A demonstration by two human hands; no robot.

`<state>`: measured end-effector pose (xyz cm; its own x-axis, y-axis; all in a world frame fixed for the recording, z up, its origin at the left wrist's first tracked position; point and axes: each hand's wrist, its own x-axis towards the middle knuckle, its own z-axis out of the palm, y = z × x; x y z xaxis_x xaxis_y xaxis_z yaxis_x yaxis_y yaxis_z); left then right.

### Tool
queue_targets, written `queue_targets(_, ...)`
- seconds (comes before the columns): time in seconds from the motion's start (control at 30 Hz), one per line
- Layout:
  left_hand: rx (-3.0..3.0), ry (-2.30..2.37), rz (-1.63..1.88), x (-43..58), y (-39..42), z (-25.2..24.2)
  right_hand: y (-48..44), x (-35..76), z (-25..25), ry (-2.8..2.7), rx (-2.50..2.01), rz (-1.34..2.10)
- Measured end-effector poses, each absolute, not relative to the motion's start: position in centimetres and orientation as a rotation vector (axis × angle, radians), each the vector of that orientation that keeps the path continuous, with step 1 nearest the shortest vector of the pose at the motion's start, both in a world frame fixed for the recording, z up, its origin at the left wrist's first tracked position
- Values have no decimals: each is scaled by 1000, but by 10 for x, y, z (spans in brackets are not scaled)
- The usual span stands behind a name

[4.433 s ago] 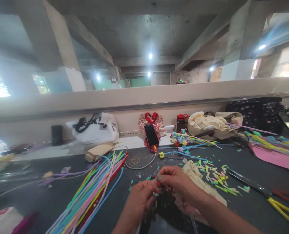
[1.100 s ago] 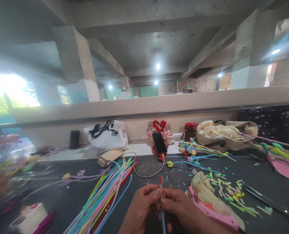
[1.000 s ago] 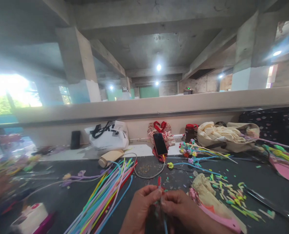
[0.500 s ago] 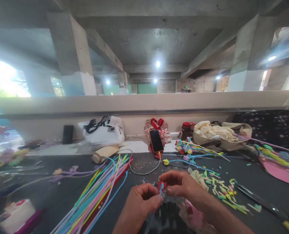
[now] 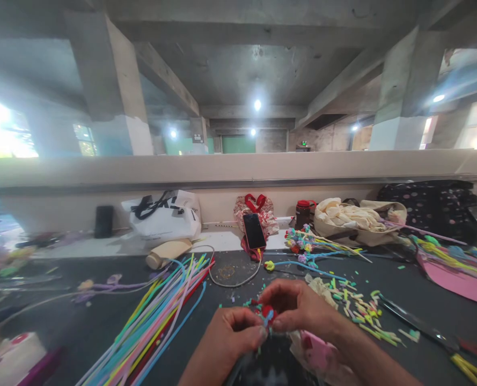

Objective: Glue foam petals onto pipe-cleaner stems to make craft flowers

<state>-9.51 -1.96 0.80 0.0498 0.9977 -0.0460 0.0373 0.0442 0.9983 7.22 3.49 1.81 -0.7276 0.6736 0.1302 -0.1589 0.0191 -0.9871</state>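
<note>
A small red and blue pipe-cleaner piece sits between my two hands, low in the middle of the head view. My left hand pinches its blue part from the left, thumb against fingers. From the right, my right hand curls its thumb and fingers round the red part. The piece is partly hidden by my fingertips. Beneath and just behind it lie small red and green scraps. Under my right forearm is a pink item in crumpled wrapping.
Long coloured pipe cleaners lie bundled at left. To the right are cut bits, scissors and finished pipe-cleaner flowers. A phone with its cable, a white bag and a bottle stand at the back.
The red part now shows more between my fingers, and the piece has turned slightly. Both hands keep their pinch. The whole view has shifted a little.
</note>
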Motion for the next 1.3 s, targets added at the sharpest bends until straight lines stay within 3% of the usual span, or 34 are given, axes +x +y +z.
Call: queue_targets(1.3, 1280, 1227, 1052, -95, -20, 9, 29, 69, 22, -1821, -605, 1624)
